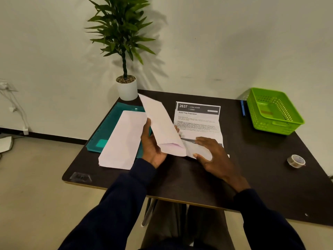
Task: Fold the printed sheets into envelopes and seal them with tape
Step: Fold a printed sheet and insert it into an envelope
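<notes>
Right now the left hand [153,147] holds a long white paper envelope [162,123] tilted up off the dark table [180,177], with the thumb on its near face and the fingers curled behind its lower half. Just right of those fingers, the right hand [214,156] lies over the near edge of the white printed sheet [198,121]. Its thumb is tucked under the lifted, creased flap and its fingers are spread loosely on top, a light pinch. Both papers look thin, light and floppy, and likely crease easily, so the sheet is probably best taken along its folded edge, not a corner. Left of the fingers, a stack of white envelopes [122,141] rests on a teal plastic folder [111,123]. A clear tape roll [296,160] sits well to their right.
</notes>
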